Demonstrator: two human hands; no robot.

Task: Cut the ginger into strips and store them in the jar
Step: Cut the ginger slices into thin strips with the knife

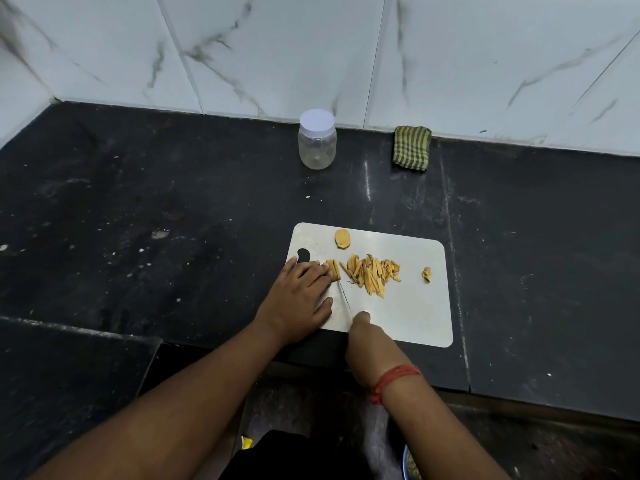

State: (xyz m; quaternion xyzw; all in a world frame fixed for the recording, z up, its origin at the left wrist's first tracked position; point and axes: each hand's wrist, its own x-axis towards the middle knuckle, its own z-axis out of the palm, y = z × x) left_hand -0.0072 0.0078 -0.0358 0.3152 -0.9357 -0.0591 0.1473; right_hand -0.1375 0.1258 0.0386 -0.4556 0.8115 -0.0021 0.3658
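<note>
A white cutting board [415, 306] lies on the black counter. My left hand [301, 299] rests on the board's left part, and its fingertips press a small stack of ginger slices [333, 270]. My right hand [367, 344] grips the handle of a knife [344, 299], whose blade runs up to the right side of that stack. A pile of cut ginger strips [372, 273] lies in the middle of the board. One ginger slice [342, 238] sits near the far edge, and a small scrap [427, 274] lies at the right. A clear jar [317, 140] with a white lid on stands at the back.
A folded green striped cloth [411, 147] leans by the marble-tiled wall, right of the jar. The black counter [173, 209] extends left and right of the board. Its front edge runs just below the board. A small ginger crumb [307, 196] lies on the counter.
</note>
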